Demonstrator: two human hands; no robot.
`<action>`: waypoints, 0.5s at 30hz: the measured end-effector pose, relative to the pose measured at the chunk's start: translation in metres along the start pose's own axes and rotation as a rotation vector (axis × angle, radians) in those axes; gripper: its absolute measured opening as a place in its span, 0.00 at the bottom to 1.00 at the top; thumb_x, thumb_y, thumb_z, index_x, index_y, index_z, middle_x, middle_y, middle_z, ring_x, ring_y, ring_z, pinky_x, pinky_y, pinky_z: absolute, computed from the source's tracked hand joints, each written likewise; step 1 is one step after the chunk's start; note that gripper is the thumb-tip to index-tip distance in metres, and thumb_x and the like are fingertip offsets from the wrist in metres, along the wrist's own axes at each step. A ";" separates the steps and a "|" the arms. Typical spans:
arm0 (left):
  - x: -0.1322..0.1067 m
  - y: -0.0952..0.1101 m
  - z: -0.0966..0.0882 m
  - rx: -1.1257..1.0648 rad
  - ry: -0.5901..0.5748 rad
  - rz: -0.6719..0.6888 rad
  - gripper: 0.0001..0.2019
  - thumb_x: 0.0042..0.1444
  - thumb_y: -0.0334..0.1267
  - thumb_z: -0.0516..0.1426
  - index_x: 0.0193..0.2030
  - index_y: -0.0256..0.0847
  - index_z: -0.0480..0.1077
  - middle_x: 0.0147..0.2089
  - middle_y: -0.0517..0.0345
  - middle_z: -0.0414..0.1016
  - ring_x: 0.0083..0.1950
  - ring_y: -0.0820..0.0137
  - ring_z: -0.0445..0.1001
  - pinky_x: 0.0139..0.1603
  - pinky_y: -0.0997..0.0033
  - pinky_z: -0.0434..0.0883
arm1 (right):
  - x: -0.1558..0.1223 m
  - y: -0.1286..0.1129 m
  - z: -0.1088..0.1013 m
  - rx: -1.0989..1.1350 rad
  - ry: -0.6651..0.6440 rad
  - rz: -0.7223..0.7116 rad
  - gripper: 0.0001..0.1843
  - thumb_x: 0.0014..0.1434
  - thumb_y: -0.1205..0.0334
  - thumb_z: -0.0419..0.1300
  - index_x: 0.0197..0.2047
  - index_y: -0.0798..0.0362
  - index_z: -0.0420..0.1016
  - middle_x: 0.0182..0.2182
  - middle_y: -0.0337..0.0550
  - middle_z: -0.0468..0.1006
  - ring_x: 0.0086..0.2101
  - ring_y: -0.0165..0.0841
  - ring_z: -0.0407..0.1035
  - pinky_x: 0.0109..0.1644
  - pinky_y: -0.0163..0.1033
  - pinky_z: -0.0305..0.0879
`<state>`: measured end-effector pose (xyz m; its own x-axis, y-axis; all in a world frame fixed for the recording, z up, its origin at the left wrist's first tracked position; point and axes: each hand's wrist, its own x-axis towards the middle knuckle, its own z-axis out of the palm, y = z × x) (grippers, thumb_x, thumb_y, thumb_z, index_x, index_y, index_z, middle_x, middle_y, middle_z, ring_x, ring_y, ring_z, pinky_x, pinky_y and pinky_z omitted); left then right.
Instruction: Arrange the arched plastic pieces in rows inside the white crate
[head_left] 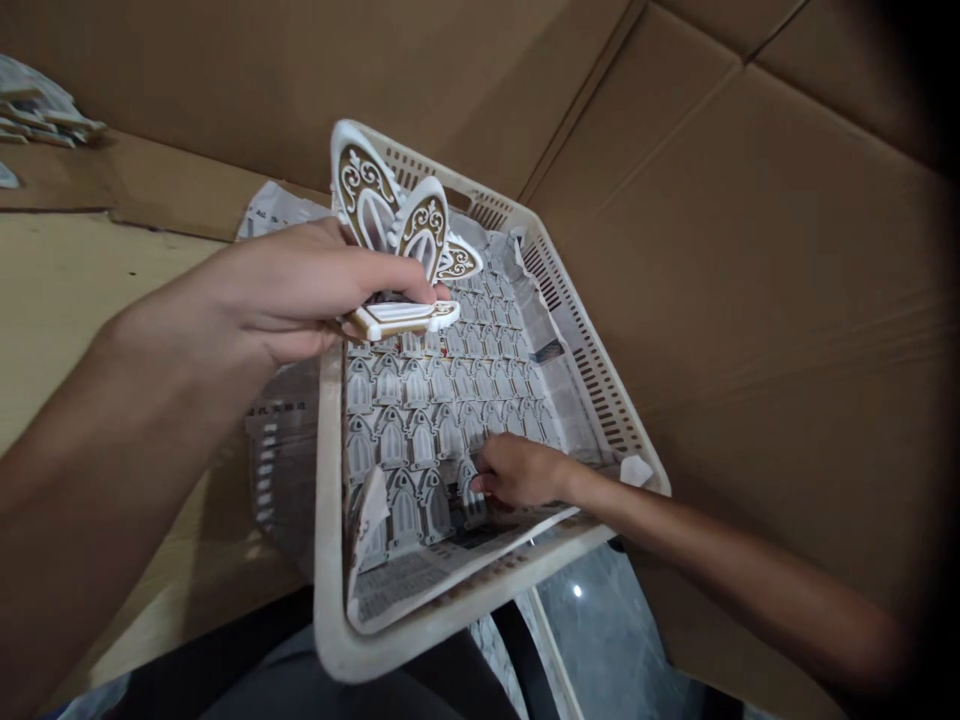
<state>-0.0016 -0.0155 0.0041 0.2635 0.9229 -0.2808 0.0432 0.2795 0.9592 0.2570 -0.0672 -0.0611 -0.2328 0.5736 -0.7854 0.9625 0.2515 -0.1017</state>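
Head view: the left hand (322, 290) was raised over the left side of a white plastic basket (330, 600), its fingers bent and closed on a fanned set of white-and-gold arched pieces (426, 225), of which at least 4 were visible. The thumb lay across the set.

The right hand (525, 470) was inside the basket, fingers curled and thumb against 1 small arch (471, 492) in the nearest row. Its remaining fingers were hidden; whether it gripped that arch could not be determined.

Further laid-out arches (421, 437) stood in close rows on newspaper (420, 585), which lined the basket floor and rose along its walls. Brown cardboard (787, 250) was noted behind and to the right. At left was a pale wooden surface (60, 320); beyond it, a pile of similar pieces (37, 105) rested on cardboard.
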 end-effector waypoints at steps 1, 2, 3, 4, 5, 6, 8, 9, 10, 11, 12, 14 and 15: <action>-0.001 0.001 0.002 0.020 0.032 -0.006 0.16 0.47 0.40 0.72 0.42 0.36 0.79 0.38 0.53 0.83 0.38 0.64 0.82 0.34 0.75 0.75 | 0.000 -0.001 0.000 -0.024 0.009 0.000 0.16 0.69 0.56 0.64 0.33 0.58 0.81 0.24 0.44 0.73 0.26 0.33 0.66 0.32 0.38 0.59; -0.002 0.002 0.003 0.039 0.066 -0.019 0.17 0.46 0.40 0.72 0.41 0.36 0.79 0.40 0.51 0.84 0.40 0.62 0.82 0.34 0.74 0.76 | 0.000 -0.002 0.000 -0.036 0.015 -0.002 0.16 0.69 0.56 0.64 0.34 0.59 0.82 0.25 0.44 0.74 0.26 0.33 0.66 0.31 0.38 0.58; -0.002 0.003 0.004 0.055 0.093 -0.033 0.17 0.45 0.41 0.73 0.41 0.37 0.79 0.41 0.49 0.84 0.41 0.61 0.83 0.35 0.72 0.77 | 0.000 -0.004 0.000 -0.040 0.016 -0.006 0.16 0.69 0.56 0.64 0.35 0.59 0.82 0.25 0.45 0.74 0.26 0.33 0.65 0.31 0.38 0.58; -0.003 0.003 0.005 0.066 0.100 -0.040 0.18 0.45 0.42 0.73 0.41 0.38 0.79 0.41 0.48 0.84 0.42 0.59 0.83 0.35 0.71 0.77 | 0.000 -0.005 0.000 -0.038 0.016 -0.010 0.16 0.70 0.57 0.64 0.35 0.60 0.82 0.25 0.45 0.74 0.25 0.32 0.65 0.31 0.38 0.58; -0.004 0.003 0.006 0.073 0.096 -0.042 0.18 0.44 0.43 0.73 0.41 0.38 0.80 0.42 0.48 0.84 0.42 0.58 0.83 0.35 0.70 0.77 | 0.000 -0.005 0.001 -0.031 0.013 -0.016 0.16 0.70 0.58 0.63 0.35 0.60 0.82 0.24 0.44 0.74 0.25 0.32 0.64 0.31 0.38 0.57; -0.004 0.003 0.007 0.073 0.087 -0.037 0.19 0.44 0.43 0.73 0.42 0.39 0.80 0.42 0.48 0.85 0.43 0.58 0.84 0.35 0.69 0.77 | 0.001 -0.006 0.002 -0.022 0.012 -0.027 0.16 0.70 0.58 0.63 0.34 0.60 0.82 0.24 0.44 0.73 0.25 0.31 0.63 0.30 0.38 0.57; -0.004 0.002 0.009 0.052 0.075 -0.013 0.18 0.45 0.42 0.71 0.43 0.39 0.80 0.42 0.49 0.85 0.43 0.58 0.84 0.36 0.69 0.78 | 0.003 -0.006 0.003 -0.004 0.016 -0.049 0.17 0.71 0.58 0.62 0.32 0.59 0.80 0.23 0.42 0.72 0.24 0.30 0.63 0.30 0.38 0.56; -0.004 0.001 0.010 0.034 0.067 0.006 0.18 0.46 0.41 0.71 0.44 0.39 0.79 0.42 0.49 0.84 0.43 0.58 0.83 0.37 0.69 0.78 | 0.004 -0.005 0.003 0.002 0.018 -0.055 0.18 0.71 0.58 0.62 0.31 0.58 0.79 0.22 0.42 0.71 0.24 0.30 0.62 0.30 0.38 0.56; -0.004 0.000 0.011 0.015 0.059 0.028 0.19 0.46 0.40 0.70 0.45 0.39 0.79 0.42 0.49 0.84 0.43 0.59 0.83 0.38 0.69 0.78 | 0.004 -0.003 0.003 0.003 0.018 -0.053 0.18 0.71 0.57 0.63 0.30 0.58 0.78 0.22 0.41 0.71 0.24 0.30 0.62 0.30 0.38 0.56; -0.005 -0.001 0.013 -0.003 0.055 0.048 0.19 0.46 0.40 0.70 0.46 0.39 0.78 0.42 0.50 0.84 0.43 0.60 0.83 0.39 0.69 0.78 | 0.004 -0.001 0.002 0.003 0.019 -0.044 0.19 0.71 0.57 0.63 0.29 0.57 0.77 0.21 0.41 0.71 0.24 0.30 0.62 0.30 0.38 0.56; -0.005 -0.001 0.014 -0.014 0.056 0.062 0.20 0.46 0.39 0.70 0.47 0.38 0.78 0.42 0.50 0.84 0.43 0.60 0.83 0.40 0.69 0.78 | 0.002 0.001 -0.001 0.012 0.033 -0.039 0.19 0.71 0.56 0.62 0.29 0.56 0.76 0.21 0.41 0.71 0.24 0.30 0.62 0.31 0.38 0.56; -0.007 -0.002 0.017 0.006 0.136 0.077 0.20 0.46 0.39 0.70 0.47 0.39 0.77 0.40 0.53 0.83 0.42 0.62 0.81 0.38 0.69 0.76 | -0.005 0.002 -0.010 0.104 0.124 -0.096 0.20 0.72 0.55 0.61 0.29 0.55 0.75 0.23 0.41 0.73 0.24 0.30 0.63 0.32 0.38 0.57; -0.009 -0.002 0.020 0.038 0.216 0.081 0.20 0.46 0.39 0.70 0.46 0.40 0.76 0.38 0.54 0.82 0.40 0.63 0.80 0.36 0.70 0.74 | -0.010 0.001 -0.017 0.202 0.188 -0.169 0.19 0.72 0.53 0.61 0.31 0.55 0.76 0.24 0.41 0.74 0.25 0.30 0.65 0.32 0.38 0.58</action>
<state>0.0149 -0.0291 0.0053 0.0551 0.9784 -0.1994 0.0677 0.1956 0.9783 0.2582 -0.0595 -0.0434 -0.3957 0.6755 -0.6222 0.9116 0.2067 -0.3553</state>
